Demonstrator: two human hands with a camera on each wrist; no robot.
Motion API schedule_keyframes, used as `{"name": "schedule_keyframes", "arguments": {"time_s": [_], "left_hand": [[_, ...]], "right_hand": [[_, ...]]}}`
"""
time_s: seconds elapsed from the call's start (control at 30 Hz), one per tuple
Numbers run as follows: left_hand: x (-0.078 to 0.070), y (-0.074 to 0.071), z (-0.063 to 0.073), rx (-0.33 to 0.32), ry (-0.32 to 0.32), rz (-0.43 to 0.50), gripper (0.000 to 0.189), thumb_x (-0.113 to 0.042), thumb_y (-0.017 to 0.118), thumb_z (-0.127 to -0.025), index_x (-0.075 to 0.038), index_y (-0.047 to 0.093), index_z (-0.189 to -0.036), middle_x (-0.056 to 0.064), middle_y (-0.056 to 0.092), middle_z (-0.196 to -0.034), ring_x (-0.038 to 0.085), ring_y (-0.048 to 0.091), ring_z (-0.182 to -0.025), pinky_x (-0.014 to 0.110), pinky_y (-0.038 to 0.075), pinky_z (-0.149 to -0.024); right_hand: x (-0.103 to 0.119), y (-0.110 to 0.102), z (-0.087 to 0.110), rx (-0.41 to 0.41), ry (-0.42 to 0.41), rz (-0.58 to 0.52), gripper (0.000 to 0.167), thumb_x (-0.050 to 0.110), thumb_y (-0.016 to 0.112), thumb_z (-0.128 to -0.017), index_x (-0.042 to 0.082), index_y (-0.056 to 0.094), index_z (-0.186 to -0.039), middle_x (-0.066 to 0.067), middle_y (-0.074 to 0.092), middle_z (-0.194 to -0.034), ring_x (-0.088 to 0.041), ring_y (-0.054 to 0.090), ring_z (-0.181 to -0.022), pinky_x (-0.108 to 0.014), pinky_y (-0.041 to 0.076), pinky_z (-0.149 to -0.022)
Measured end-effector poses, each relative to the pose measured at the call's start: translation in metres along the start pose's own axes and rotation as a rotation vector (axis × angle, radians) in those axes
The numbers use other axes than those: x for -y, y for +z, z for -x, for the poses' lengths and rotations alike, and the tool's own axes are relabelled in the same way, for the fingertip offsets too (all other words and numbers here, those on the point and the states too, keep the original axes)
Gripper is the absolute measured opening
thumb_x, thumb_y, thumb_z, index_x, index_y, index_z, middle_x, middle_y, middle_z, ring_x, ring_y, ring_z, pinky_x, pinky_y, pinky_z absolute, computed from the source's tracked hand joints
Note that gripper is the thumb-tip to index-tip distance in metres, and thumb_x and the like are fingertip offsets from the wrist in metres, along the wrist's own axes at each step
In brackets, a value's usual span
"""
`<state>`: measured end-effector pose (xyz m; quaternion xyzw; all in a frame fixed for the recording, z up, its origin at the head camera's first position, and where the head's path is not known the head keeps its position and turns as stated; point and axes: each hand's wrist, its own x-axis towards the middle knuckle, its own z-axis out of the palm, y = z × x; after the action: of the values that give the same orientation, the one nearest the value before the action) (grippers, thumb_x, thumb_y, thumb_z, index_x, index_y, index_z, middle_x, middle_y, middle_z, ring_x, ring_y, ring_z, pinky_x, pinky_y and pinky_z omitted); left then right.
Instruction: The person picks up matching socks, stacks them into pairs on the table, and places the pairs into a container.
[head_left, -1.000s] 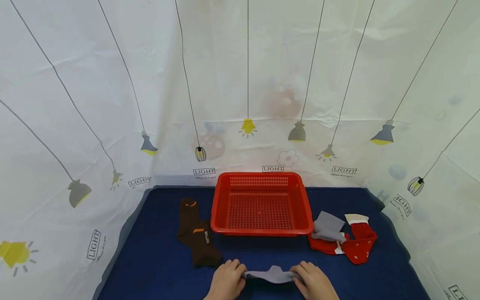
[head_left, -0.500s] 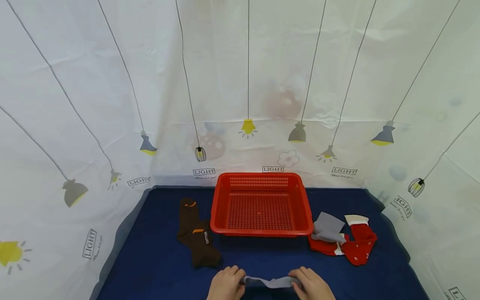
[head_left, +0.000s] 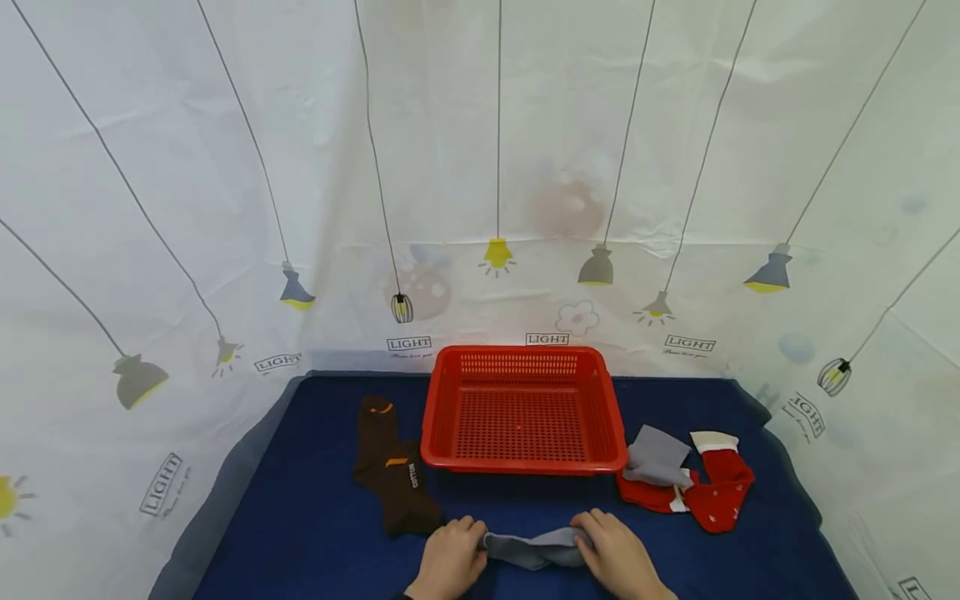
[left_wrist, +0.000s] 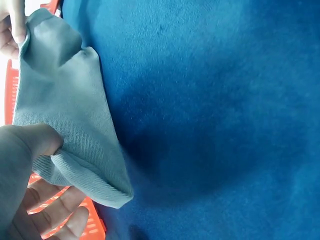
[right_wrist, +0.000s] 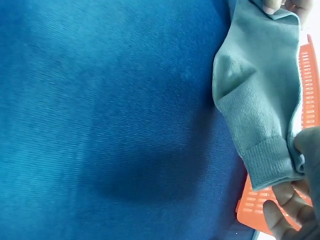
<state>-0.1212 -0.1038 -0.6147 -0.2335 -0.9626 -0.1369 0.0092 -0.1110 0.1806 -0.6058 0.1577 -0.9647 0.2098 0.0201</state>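
Two ends of grey sock (head_left: 534, 551) pinched: left fingers (left_wrist: 59, 209) nearly closed, right fingers (right_wrist: 292, 202) seemingly likewise, partly hidden.

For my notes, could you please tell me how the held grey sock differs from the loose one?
The held sock hangs between left hand and right hand; the loose sock lies folded, untouched. The held sock is nearer; the loose sock lies farther off, partly over a red sock. Both are grey.
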Motion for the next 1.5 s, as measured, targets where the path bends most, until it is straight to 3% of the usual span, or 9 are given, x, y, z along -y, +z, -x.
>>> {"name": "schedule_keyframes", "arguments": {"time_s": [0.33,0.6,0.77,1.17,1.3,1.5], "left_hand": [[0.006,0.008,-0.011,-0.102,-0.023,-0.074,0.022,-0.02,0.085,-0.078,-0.017,0.071,-0.095,-0.001,0.068,-0.082,0.014,0.062,-0.066,0.027,0.047,-0.055],[0.011,0.013,-0.018,-0.129,-0.127,-0.014,0.029,-0.019,0.086,-0.078,-0.014,0.069,-0.101,0.001,0.07,-0.088,0.017,0.068,-0.07,0.03,0.05,-0.056],[0.012,0.015,-0.02,-0.159,-0.168,0.032,0.027,-0.018,0.084,-0.079,-0.013,0.068,-0.1,0.001,0.069,-0.087,0.017,0.068,-0.07,0.03,0.051,-0.057],[0.022,0.014,-0.024,-0.243,-0.223,-0.006,0.028,-0.014,0.088,-0.076,-0.012,0.068,-0.096,0.003,0.066,-0.088,0.022,0.067,-0.072,0.034,0.052,-0.056],[0.025,0.014,-0.022,-0.28,-0.196,-0.066,0.031,-0.013,0.089,-0.073,-0.013,0.067,-0.095,0.003,0.062,-0.09,0.021,0.062,-0.076,0.032,0.051,-0.058],[0.02,0.016,-0.013,-0.365,-0.086,-0.172,0.026,-0.011,0.09,-0.07,-0.014,0.069,-0.086,0.001,0.062,-0.089,0.019,0.057,-0.078,0.031,0.048,-0.065]], "right_hand": [[-0.006,0.008,-0.019,-0.033,-0.007,0.024,0.015,0.012,0.081,-0.088,0.019,0.07,-0.095,0.007,0.063,-0.084,-0.009,0.059,-0.072,-0.025,0.048,-0.064],[-0.009,0.015,-0.03,-0.058,0.007,0.062,0.014,0.013,0.081,-0.087,0.017,0.07,-0.092,0.005,0.063,-0.083,-0.013,0.058,-0.073,-0.028,0.049,-0.066],[-0.009,0.02,-0.033,-0.119,0.009,0.096,0.013,0.013,0.083,-0.085,0.015,0.07,-0.089,0.003,0.063,-0.083,-0.016,0.059,-0.072,-0.031,0.05,-0.065],[-0.015,0.026,-0.034,-0.171,0.015,0.122,0.014,0.013,0.082,-0.086,0.014,0.076,-0.098,-0.001,0.066,-0.088,-0.019,0.062,-0.076,-0.035,0.053,-0.065],[-0.016,0.025,-0.033,-0.186,0.007,0.127,0.02,0.012,0.084,-0.084,0.014,0.075,-0.102,-0.002,0.065,-0.092,-0.019,0.061,-0.077,-0.034,0.052,-0.065],[-0.013,0.024,-0.023,-0.162,0.019,0.107,0.02,0.011,0.084,-0.084,0.016,0.072,-0.099,-0.001,0.062,-0.095,-0.018,0.059,-0.079,-0.033,0.05,-0.064]]}}
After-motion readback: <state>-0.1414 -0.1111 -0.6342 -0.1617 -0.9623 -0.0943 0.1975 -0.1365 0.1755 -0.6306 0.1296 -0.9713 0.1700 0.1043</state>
